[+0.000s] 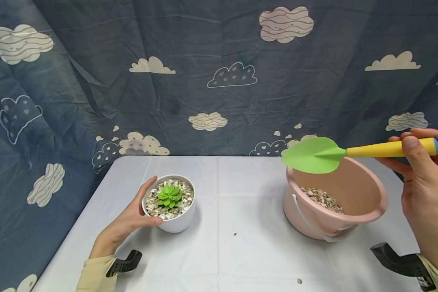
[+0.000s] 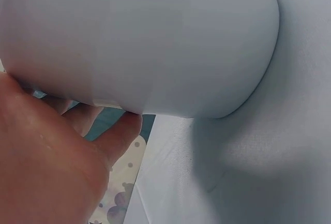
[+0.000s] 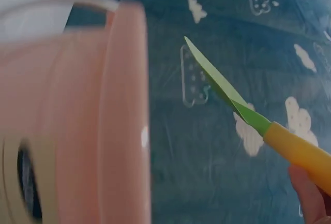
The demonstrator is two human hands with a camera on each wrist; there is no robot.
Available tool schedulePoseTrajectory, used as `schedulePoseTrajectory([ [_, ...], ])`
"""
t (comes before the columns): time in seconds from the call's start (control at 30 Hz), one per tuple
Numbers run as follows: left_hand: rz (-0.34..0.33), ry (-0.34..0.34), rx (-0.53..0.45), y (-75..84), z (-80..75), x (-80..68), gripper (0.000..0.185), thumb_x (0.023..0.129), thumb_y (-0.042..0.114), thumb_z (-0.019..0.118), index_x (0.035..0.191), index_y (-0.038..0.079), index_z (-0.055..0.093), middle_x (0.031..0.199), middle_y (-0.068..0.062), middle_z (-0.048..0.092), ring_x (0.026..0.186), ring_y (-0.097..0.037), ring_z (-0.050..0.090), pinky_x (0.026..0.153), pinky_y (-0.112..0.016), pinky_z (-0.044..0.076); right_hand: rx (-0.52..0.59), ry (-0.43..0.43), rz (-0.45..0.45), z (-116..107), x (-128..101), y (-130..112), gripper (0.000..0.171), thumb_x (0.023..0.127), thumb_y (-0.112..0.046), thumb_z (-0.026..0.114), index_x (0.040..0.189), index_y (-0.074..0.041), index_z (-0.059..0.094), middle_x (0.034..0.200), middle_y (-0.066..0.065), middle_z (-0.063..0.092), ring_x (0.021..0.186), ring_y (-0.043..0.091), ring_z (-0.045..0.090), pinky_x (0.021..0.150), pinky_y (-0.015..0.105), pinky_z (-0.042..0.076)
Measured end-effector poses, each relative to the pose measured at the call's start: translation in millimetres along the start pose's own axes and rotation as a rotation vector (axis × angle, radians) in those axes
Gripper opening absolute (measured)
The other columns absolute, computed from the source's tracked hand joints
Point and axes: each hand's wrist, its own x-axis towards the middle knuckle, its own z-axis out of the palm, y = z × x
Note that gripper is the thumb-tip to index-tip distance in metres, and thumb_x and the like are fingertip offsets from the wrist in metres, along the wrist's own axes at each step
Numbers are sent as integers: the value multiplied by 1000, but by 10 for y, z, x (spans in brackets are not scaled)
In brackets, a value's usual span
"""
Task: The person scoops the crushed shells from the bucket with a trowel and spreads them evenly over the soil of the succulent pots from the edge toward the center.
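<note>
While the right hand pinches the yellow handle, the green scoop hovers empty over the pink bucket at right of frame — a shallow dip could scatter gravel onto the worktop. Left hand cups the white pot, centre-left — loosely, so a nudge might tip it.

Both hands are bare. The left hand comes out of a pale cream sleeve with a black ribbed clip-like mount at the wrist. The right hand has a matching cream cuff and a black mount.
</note>
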Motion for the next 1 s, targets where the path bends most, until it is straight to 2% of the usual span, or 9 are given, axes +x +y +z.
schedulePoseTrajectory([
  [0.23, -13, 3, -4, 2, 3, -2, 109, 76, 10, 83, 158, 28, 14, 158, -18, 8, 137, -40, 24, 97, -21, 39, -231, 5, -37, -181, 87, 28, 40, 86, 2, 68, 126, 5, 62, 110, 11, 56, 102, 15, 63, 79, 17, 50],
  [0.33, -14, 1, -2, 2, 2, 0, 108, 76, 11, 83, 158, 29, 14, 158, -18, 7, 137, -40, 24, 96, -22, 40, -387, -36, -62, -260, 105, 64, 41, 88, 7, 65, 129, 3, 61, 110, 8, 59, 101, 13, 64, 81, 15, 48],
  [0.47, -12, 0, 0, -1, 4, 5, 109, 76, 12, 83, 158, 29, 13, 158, -18, 7, 136, -41, 25, 96, -22, 40, -693, -110, -105, -337, 91, 128, 46, 90, 11, 61, 134, -2, 59, 112, 1, 63, 100, 5, 65, 83, 12, 46],
  [0.57, -15, 0, 3, -1, 5, 7, 109, 76, 13, 83, 158, 29, 13, 158, -19, 7, 136, -41, 25, 96, -22, 40, -840, -162, -132, -355, 42, 192, 50, 87, 11, 66, 134, -5, 59, 115, -2, 67, 100, 2, 64, 84, 11, 46],
  [0.7, -14, 1, 5, 0, 1, 7, 109, 76, 13, 84, 158, 29, 13, 157, -19, 6, 136, -42, 25, 95, -23, 41, -877, -202, -115, -335, -41, 278, 51, 83, 10, 72, 130, -6, 61, 115, -2, 70, 98, 2, 65, 85, 11, 46],
  [0.87, -11, 3, 3, -4, -2, 7, 109, 76, 13, 84, 158, 29, 13, 157, -18, 6, 135, -42, 26, 95, -24, 42, -819, -233, -15, -318, -92, 360, 48, 83, 9, 73, 128, -2, 62, 114, 2, 71, 100, 5, 67, 84, 12, 47],
  [1.0, -8, -1, -6, -8, 0, 5, 109, 76, 13, 84, 158, 29, 13, 157, -18, 7, 135, -42, 26, 95, -24, 42, -811, -280, 17, -352, -103, 407, 46, 83, 8, 73, 127, 0, 61, 113, 0, 71, 100, 3, 66, 84, 11, 46],
])
